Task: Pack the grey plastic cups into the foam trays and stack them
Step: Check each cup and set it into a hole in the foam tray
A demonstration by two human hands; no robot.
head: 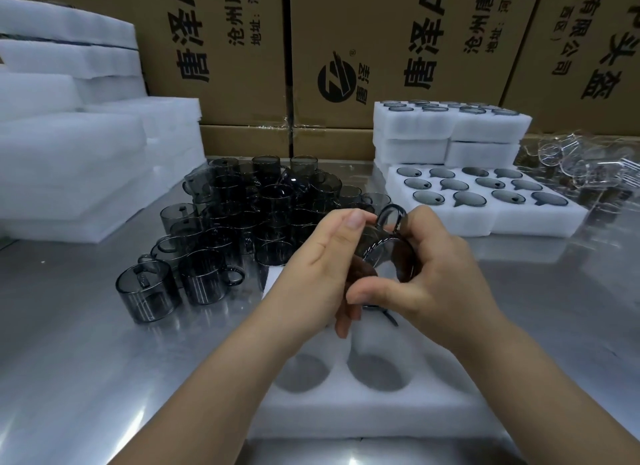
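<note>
Both my hands hold one grey plastic cup (384, 253) tilted on its side, its handle up, above a white foam tray (363, 409) with round holes in front of me. My left hand (322, 267) grips the cup from the left with thumb on top. My right hand (440, 274) wraps around it from the right. A pile of several loose grey cups (242, 215) stands on the steel table behind and to the left. Filled foam trays (485, 198) lie at the right, with more stacked filled trays (450, 129) behind.
Stacks of white foam sheets (79, 160) fill the left side. Cardboard boxes (346, 49) form a wall at the back. Clear plastic parts (581, 167) lie at the far right. The steel table (69, 360) reflects light.
</note>
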